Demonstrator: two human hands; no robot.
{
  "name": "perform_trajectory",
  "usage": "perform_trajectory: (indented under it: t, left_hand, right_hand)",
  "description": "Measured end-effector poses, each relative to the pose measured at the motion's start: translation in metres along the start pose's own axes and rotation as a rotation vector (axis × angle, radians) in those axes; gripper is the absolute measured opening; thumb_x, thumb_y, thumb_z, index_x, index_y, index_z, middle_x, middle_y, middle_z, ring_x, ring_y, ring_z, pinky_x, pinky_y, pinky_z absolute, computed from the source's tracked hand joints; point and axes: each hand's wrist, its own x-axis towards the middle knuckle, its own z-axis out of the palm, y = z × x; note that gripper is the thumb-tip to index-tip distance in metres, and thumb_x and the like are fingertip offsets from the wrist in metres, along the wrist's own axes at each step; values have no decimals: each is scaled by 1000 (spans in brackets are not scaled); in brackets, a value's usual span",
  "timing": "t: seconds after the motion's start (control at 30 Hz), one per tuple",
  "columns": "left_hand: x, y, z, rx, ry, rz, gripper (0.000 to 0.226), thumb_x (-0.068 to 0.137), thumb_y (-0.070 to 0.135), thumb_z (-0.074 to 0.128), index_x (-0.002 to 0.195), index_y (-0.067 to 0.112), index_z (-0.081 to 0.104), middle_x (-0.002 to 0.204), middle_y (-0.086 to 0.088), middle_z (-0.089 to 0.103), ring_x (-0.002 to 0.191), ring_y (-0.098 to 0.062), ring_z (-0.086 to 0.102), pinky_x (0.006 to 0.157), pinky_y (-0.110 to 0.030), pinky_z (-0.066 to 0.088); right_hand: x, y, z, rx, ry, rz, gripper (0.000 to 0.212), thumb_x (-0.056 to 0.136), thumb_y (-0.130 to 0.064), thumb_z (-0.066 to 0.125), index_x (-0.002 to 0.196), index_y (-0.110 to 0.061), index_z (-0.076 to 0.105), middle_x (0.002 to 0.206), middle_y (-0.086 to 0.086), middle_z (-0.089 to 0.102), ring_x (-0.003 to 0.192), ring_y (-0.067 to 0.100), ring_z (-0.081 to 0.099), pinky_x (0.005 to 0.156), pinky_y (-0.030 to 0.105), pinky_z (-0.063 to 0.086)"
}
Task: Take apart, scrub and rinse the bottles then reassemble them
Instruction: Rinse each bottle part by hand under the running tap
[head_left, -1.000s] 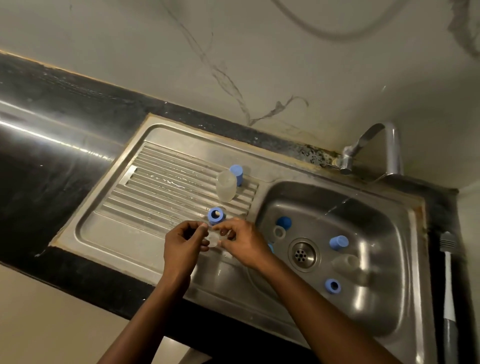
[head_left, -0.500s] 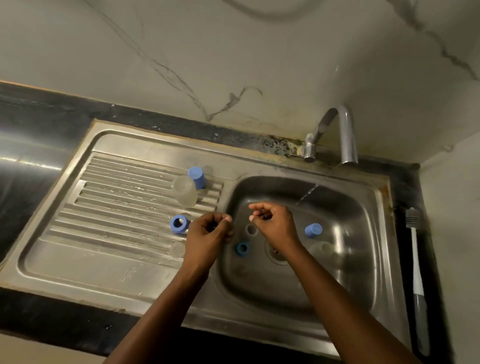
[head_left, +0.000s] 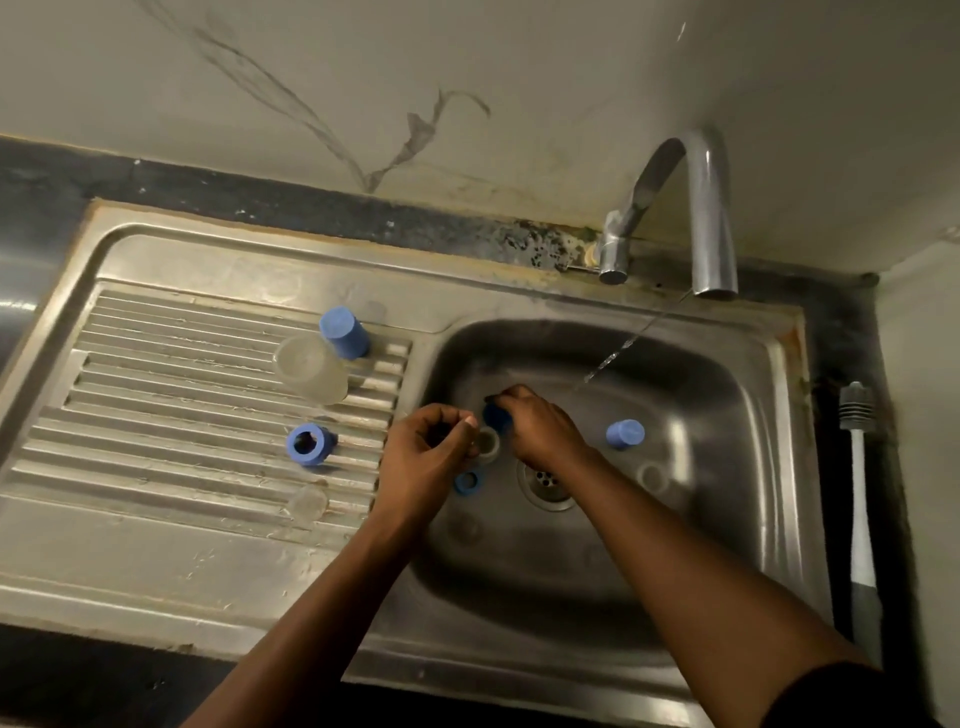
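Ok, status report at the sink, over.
Left hand curled, nothing seen in it. Right hand grips blue cap in basin. Tap running. Clear ring right beside cap.

A home kitchen: a steel sink (head_left: 769, 395) with ribbed drainboard (head_left: 171, 395) set in a dark counter (head_left: 47, 192), a running tap (head_left: 696, 197), a marbled wall (head_left: 467, 67).

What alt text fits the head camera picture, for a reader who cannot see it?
A person's right hand grips a blue cap in a steel sink, the curled left hand beside it. Water runs from the tap.
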Motion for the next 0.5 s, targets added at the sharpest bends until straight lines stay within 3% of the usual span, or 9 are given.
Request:
perform_trajectory:
  t: [0.13,0.27,0.4,0.5]
  left_hand:
    - [2,-3,-2,12,-3,-12,10,103,19,69,101,13,76,86,-9,78,82,-26,77,79,-46,66]
    - [1,-4,-2,23,-11,-24,10,103,21,69,100,15,76,85,-8,78,81,-26,77,78,-49,65]
    - [3,5,9,5,-29,-30,10,102,21,70,102,13,76,86,-9,78,82,-27,77,79,-46,64]
    - [5,17,24,-28,-66,-21,10,102,20,70,105,12,76,89,-13,77,84,-30,76,77,-41,63]
  right_hand:
    - [9,3,7,36,38,-9,48,97,-17,63,143,-30,56,144,1,53,121,31,62,99,41,54]
    - [-2,7,-1,263,166,98,52,92,-20,73,142,-25,59,139,2,61,123,24,62,103,38,52]
    - [-22,10,-30,636,304,220,48,91,-24,80,136,-28,62,128,-9,64,107,8,65,92,31,57]
    - [-37,9,-62,854,406,244,43,91,-21,81,129,-27,61,128,1,67,100,14,72,76,30,64]
